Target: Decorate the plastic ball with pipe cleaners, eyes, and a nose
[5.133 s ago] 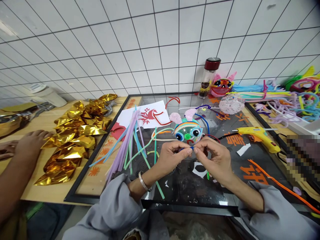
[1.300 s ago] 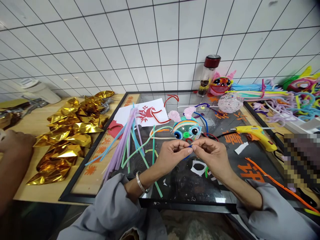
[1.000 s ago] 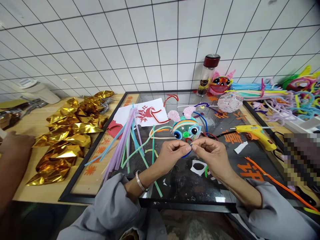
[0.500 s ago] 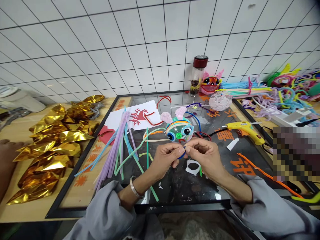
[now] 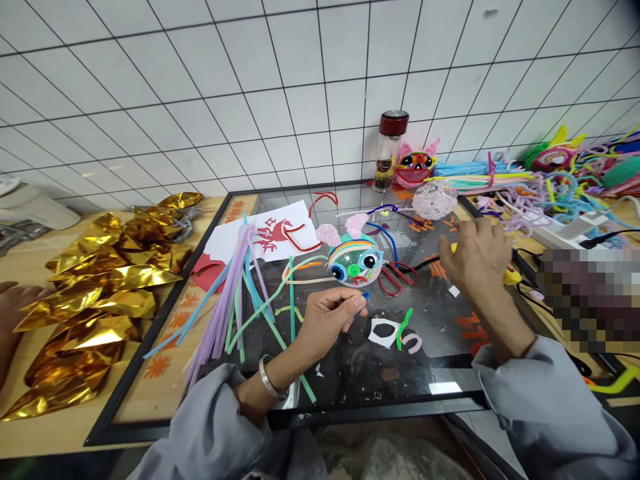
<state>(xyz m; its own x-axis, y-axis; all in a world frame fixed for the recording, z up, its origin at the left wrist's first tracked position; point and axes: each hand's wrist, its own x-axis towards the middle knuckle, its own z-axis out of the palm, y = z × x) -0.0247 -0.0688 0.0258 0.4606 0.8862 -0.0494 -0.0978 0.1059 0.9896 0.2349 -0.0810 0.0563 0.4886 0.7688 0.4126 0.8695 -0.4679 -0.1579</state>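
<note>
My left hand [image 5: 327, 321] is closed in a pinch on a small blue pipe-cleaner piece [image 5: 365, 295], just in front of a striped craft ball with googly eyes and pink ears [image 5: 354, 259]. My right hand [image 5: 475, 257] is out to the right. Its fingers curl down over the yellow glue gun [image 5: 511, 276], which it mostly hides. Red scissors [image 5: 395, 279] lie between the ball and my right hand. A green pipe-cleaner bit [image 5: 404, 319] and a white paper scrap [image 5: 383, 331] lie on the black-framed glass board [image 5: 150, 333].
A bundle of purple, blue and green pipe cleaners [image 5: 235, 293] lies left of the ball, by a white sheet with a red cut-out [image 5: 270, 233]. Gold foil shapes [image 5: 100, 280] cover the wooden table; another person's hand [image 5: 15, 300] rests there. A jar [image 5: 389, 150], pink mask [image 5: 415, 167] and pipe-cleaner pile [image 5: 550, 187] stand behind.
My right hand has let go of the blue piece and moved right onto the glue gun. My left hand keeps the piece. The view has shifted slightly.
</note>
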